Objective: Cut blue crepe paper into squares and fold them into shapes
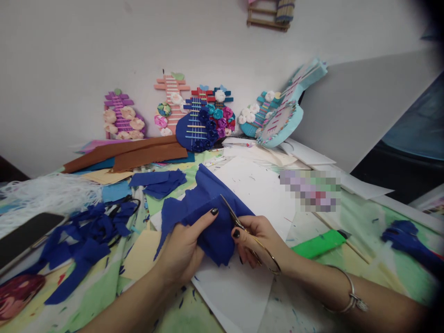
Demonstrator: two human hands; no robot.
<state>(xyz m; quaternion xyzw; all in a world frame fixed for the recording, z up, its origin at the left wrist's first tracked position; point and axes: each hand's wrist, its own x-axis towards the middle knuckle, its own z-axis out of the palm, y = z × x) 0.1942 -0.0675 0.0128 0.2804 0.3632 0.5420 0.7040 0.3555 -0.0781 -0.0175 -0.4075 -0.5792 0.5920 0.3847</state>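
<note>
Nearest you, a silver bracelet (353, 296) circled your right wrist. Your left hand (183, 252) was clamped on a blue sheet (204, 187), thumb on top and fingers underneath. Your right hand (258, 238) was wrapped around gold-handled scissors (229, 209), their blades pointing away and to the left, over the sheet; you could not tell how far they had cut. The blue sheet was in front of you, above white paper (239, 296) on the green-patterned table covering (104, 307). To your left lay a phone (33, 233), a heap of blue scraps (95, 231) and, nearer the sheet, a cream piece (140, 254). To your right lay a green cutter (321, 243). Farther off, folded blue pieces (161, 181) lay beyond the scraps, right of white strings (52, 196). Behind them were brown sheets (138, 152), then a dark blue guitar-shaped ornament (190, 127) with flowers, and, to its right, a pale blue guitar (294, 115) tilted near the wall (69, 51).
</note>
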